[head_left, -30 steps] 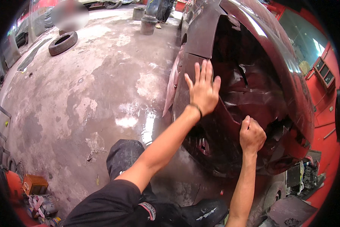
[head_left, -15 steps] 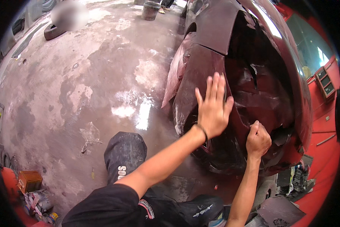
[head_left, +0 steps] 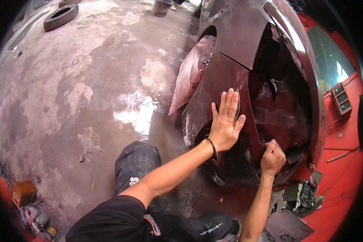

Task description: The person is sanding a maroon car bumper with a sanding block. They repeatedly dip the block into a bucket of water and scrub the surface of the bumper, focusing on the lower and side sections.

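My left hand (head_left: pixel 227 121) lies flat, fingers stretched out, on the dark maroon body panel (head_left: pixel 214 84) of a car. A narrow dark shape shows beside its fingertips; I cannot make out what it is. Lower right, my right hand (head_left: pixel 272 157) is closed over the lip of a large dark opening (head_left: pixel 286 109) in the bodywork, its fingertips hidden. A split seam crosses the panel above my left hand. A pale, torn-looking piece (head_left: pixel 187 74) sticks out from the panel's left side, above the stained floor.
Tyres (head_left: pixel 60 18) and a bucket (head_left: pixel 160 9) stand at the back. An orange case (head_left: pixel 24 192) and clutter lie lower left. A red wall (head_left: pixel 343 169) with a small wooden frame (head_left: pixel 341 101) is at right, with scrap parts (head_left: pixel 300 199) below the car.
My left hand has slid down and slightly right along the panel. My right hand, still closed, sits lower in the picture. The view has shifted, with the car's top and background moving.
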Available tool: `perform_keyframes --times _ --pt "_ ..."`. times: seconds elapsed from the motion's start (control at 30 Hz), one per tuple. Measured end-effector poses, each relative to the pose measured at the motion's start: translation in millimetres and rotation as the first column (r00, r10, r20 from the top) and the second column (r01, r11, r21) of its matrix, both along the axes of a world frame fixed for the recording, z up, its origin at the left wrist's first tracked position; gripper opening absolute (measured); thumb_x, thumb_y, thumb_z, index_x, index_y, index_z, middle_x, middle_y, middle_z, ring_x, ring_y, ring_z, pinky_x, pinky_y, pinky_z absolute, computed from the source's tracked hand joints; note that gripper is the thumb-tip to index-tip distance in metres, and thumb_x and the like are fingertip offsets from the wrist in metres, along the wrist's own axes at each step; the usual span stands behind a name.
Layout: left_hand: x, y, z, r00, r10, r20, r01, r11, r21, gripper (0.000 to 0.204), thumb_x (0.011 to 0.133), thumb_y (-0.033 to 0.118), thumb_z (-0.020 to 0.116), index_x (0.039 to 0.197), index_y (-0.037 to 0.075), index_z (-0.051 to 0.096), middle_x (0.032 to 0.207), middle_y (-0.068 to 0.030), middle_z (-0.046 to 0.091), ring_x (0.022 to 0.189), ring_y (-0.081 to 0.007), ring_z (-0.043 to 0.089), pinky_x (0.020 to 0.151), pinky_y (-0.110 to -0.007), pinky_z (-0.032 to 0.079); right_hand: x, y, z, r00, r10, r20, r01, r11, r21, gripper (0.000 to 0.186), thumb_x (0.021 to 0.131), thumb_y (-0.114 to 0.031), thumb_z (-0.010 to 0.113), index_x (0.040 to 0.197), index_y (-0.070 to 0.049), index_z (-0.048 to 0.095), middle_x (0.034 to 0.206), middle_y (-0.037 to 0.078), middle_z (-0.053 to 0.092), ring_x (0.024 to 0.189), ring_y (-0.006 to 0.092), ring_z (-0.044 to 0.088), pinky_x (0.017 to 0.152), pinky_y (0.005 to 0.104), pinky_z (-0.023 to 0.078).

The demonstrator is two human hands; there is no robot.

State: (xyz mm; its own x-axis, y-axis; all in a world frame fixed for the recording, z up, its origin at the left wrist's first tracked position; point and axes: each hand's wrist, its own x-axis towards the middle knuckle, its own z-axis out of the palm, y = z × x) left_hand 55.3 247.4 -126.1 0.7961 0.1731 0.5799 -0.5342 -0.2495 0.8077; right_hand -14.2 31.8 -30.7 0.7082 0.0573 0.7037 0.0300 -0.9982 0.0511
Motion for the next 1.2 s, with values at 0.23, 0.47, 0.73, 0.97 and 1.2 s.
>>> perform_keyframes --times 0.23,0.47,0.73,0.97,1.2 --pt "146 52 33 0.994 -0.013 -0.11 0.001 0.994 -0.109 0.078 0.117 0.052 0.034 0.177 0.005 0.019 0.186 -0.0204 0.015 0.171 -0.0449 0.013 0.13 -0.076 0.007 11 5 -2 0.999 0.034 0.008 -0.034 0.999 -0.011 0.043 0.111 -0.027 0.053 0.084 -0.005 0.077 0.084 0.015 0.077 0.078 0.0399 0.074 0.07 0.0482 0.056" --pt "43 13 -15 0.994 -0.113 -0.003 0.112 0.99 -0.091 0.077 0.117 0.046 0.041 0.18 0.01 0.012 0.186 -0.021 0.01 0.172 -0.0432 0.007 0.131 -0.075 0.004 0 -9 -1 1.0 0.001 -0.017 -0.001 1.0 -0.022 0.042 0.111 -0.025 0.053 0.086 -0.003 0.078 0.085 0.016 0.077 0.078 0.0384 0.075 0.071 0.0466 0.056" --pt "139 41 44 0.984 0.016 -0.178 -0.045 0.986 -0.16 0.077 0.118 0.05 0.029 0.176 0.001 0.02 0.185 -0.0224 0.017 0.171 -0.0433 0.013 0.133 -0.072 0.008 13 3 -1 0.999 0.018 -0.045 -0.018 1.0 0.009 0.045 0.113 -0.026 0.052 0.085 0.0 0.077 0.083 0.017 0.075 0.077 0.0377 0.073 0.073 0.0445 0.054" --pt "62 17 -5 0.999 -0.038 -0.026 0.034 0.989 -0.143 0.072 0.119 0.046 0.035 0.18 0.014 0.015 0.187 -0.0151 0.011 0.173 -0.0405 0.006 0.129 -0.077 0.0 9 -7 0 0.997 0.033 -0.072 -0.034 0.999 -0.001 0.043 0.113 -0.024 0.052 0.087 -0.001 0.077 0.083 0.017 0.075 0.077 0.0377 0.073 0.071 0.0437 0.054" --pt "47 15 -18 0.992 -0.016 -0.123 -0.01 0.979 -0.202 0.075 0.118 0.046 0.036 0.18 0.01 0.014 0.188 -0.0149 0.011 0.173 -0.041 0.007 0.129 -0.077 0.001 13 -5 -8 0.996 0.026 -0.08 -0.023 0.999 0.033 0.044 0.113 -0.024 0.05 0.089 0.002 0.076 0.085 0.018 0.077 0.077 0.0368 0.074 0.072 0.0441 0.055"
